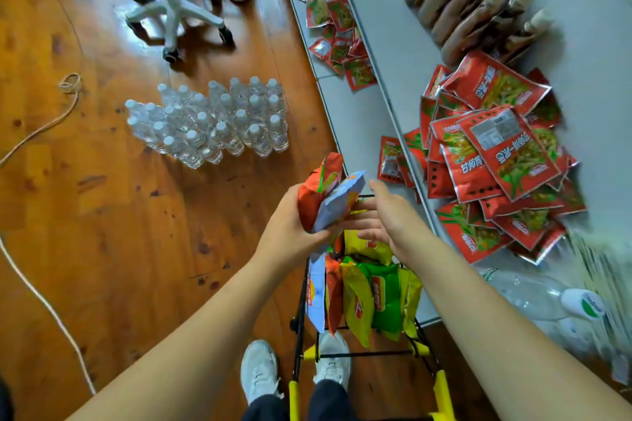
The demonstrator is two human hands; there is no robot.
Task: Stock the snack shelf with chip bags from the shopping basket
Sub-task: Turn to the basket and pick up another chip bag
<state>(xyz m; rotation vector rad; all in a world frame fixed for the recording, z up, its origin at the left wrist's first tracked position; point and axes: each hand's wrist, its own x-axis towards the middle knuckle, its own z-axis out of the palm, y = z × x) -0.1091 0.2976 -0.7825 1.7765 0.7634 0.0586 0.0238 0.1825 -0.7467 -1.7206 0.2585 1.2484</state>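
basket below: left hand grips two bags; right hand, fingers loose, reaches in. one-handed bunch may slip toward the basket.

Chip bags in basket; shelf right, water bottles left

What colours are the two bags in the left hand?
Orange-red bag and pale blue bag, head view.

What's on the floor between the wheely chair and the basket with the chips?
A block of clear water bottles stands on the wooden floor between the wheeled chair base and the shopping basket, as the head view shows.
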